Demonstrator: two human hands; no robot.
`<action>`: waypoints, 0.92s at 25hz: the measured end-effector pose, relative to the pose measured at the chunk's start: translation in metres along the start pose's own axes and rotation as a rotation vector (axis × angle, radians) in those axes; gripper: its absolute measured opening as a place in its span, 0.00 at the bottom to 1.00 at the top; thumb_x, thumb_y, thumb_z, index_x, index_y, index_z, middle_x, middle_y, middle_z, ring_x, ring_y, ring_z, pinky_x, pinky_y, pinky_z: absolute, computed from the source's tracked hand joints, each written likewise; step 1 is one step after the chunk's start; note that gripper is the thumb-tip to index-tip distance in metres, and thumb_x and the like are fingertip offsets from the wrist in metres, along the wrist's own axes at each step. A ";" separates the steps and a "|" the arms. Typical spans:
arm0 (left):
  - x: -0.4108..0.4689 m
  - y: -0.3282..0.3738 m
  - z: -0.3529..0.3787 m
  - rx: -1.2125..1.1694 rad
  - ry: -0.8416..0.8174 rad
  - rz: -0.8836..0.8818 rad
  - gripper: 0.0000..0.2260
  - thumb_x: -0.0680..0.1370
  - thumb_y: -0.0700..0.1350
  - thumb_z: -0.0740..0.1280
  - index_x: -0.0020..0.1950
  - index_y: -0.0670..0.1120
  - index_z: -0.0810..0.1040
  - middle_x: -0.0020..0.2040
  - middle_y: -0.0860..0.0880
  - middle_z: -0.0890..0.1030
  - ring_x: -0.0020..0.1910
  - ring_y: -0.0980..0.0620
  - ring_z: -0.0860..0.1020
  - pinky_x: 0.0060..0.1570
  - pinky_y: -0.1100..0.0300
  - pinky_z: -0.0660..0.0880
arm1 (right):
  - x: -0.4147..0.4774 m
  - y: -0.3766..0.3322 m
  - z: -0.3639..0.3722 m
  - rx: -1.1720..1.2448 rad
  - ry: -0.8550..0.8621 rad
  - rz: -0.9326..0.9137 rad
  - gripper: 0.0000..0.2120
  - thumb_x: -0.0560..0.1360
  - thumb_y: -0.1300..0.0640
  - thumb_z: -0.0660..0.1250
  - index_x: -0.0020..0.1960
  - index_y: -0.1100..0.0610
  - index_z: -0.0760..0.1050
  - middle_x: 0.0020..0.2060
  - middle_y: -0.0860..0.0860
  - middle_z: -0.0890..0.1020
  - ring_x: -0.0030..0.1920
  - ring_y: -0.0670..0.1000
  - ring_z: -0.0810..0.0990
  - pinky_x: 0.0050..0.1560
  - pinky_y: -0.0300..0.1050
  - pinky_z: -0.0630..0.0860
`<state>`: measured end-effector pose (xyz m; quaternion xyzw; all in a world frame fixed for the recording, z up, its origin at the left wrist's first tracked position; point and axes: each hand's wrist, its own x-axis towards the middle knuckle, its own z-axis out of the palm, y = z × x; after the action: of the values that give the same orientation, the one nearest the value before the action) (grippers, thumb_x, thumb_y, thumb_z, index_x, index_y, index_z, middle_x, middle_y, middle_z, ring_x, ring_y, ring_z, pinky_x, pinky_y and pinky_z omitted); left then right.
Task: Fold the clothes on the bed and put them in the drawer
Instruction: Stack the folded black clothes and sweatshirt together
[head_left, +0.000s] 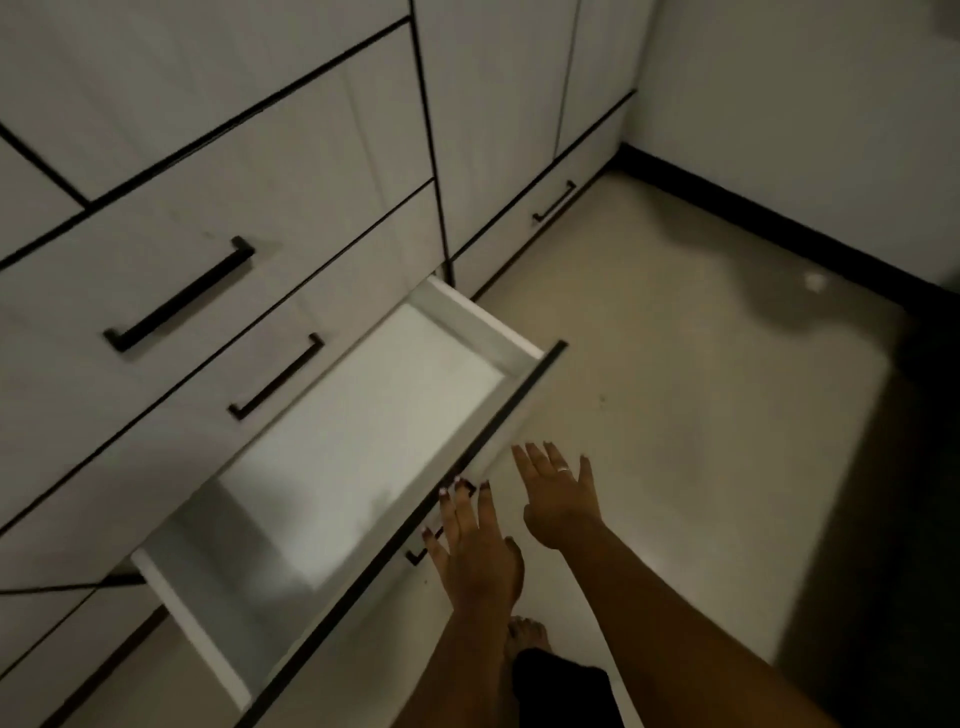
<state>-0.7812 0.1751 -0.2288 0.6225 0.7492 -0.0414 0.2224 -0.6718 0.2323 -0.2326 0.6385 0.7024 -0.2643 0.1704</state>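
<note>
The drawer (374, 415) is smooth white board inside, matt. The fronts (260, 171) look like pale laminate with a faint wood grain, also matt. The handles (179, 296) are dull black bars, seemingly metal. The floor (675, 389) is smooth with a soft sheen. The ring (563, 470) is shiny metal; the nails (485, 486) wear dark polish.

Both hands reach forward and down, palms down, holding nothing.

The left hand (478, 551) has its fingers straight and slightly spread, nails dark, thumb out to the side. Just beside it, a little further forward, the right hand (558, 501) is splayed too, with a ring (564, 470) on one finger. The left forearm (457, 670) and right forearm (675, 613) are bare and extended. A bare foot (527, 631) shows below the left wrist.
</note>
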 end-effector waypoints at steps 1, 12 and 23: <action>-0.019 0.008 0.000 0.032 0.011 0.054 0.35 0.76 0.50 0.68 0.78 0.52 0.54 0.79 0.45 0.51 0.78 0.43 0.50 0.71 0.37 0.51 | -0.023 0.010 0.004 0.004 0.022 0.016 0.37 0.79 0.59 0.56 0.78 0.48 0.35 0.78 0.47 0.41 0.77 0.50 0.37 0.72 0.61 0.35; -0.200 0.207 0.037 0.198 -0.362 0.521 0.29 0.81 0.53 0.57 0.78 0.55 0.46 0.79 0.50 0.42 0.77 0.46 0.44 0.72 0.43 0.53 | -0.278 0.260 -0.008 0.210 0.386 0.628 0.38 0.76 0.64 0.55 0.78 0.43 0.40 0.78 0.47 0.44 0.78 0.51 0.39 0.70 0.67 0.34; -0.435 0.399 0.240 -0.261 -0.953 0.608 0.28 0.79 0.44 0.66 0.76 0.44 0.60 0.71 0.46 0.69 0.69 0.46 0.70 0.68 0.53 0.66 | -0.559 0.475 0.226 1.139 0.537 1.603 0.38 0.77 0.46 0.62 0.78 0.44 0.41 0.78 0.49 0.45 0.77 0.60 0.43 0.72 0.66 0.47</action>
<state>-0.2797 -0.2152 -0.1913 0.6897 0.3529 -0.1586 0.6120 -0.1543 -0.3304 -0.1649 0.9455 -0.1469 -0.2154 -0.1952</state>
